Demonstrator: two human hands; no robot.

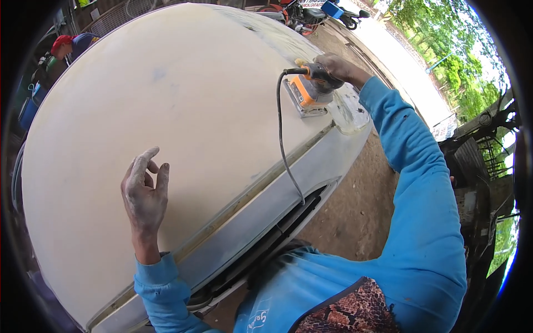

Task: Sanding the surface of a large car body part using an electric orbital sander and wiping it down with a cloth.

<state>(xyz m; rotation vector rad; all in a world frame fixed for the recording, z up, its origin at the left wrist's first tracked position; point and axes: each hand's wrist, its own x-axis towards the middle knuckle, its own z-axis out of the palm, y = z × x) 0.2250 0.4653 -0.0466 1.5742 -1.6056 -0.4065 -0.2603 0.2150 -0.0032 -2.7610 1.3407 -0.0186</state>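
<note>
My right hand (333, 66) grips an orange and black electric sander (310, 91), whose pad rests on the pale, sanded vehicle panel (127, 94) near its upper right edge. A black cord (281, 133) runs from the sander down across the panel to a dark slot at the near edge. At the lower left, my left hand (144, 194) hovers over or lightly rests on the panel, dusted with pale powder, empty, with its fingers loosely bent and apart. Patchy filler shows around the sander's side of the panel, and a long groove follows the near edge.
A person in a red cap (64, 47) bends beyond the panel at top left. A motorbike with a blue box (332, 10) stands behind. Bare dirt ground (355, 200) shows beside the vehicle; dark metal structures (472, 183) and trees line the right.
</note>
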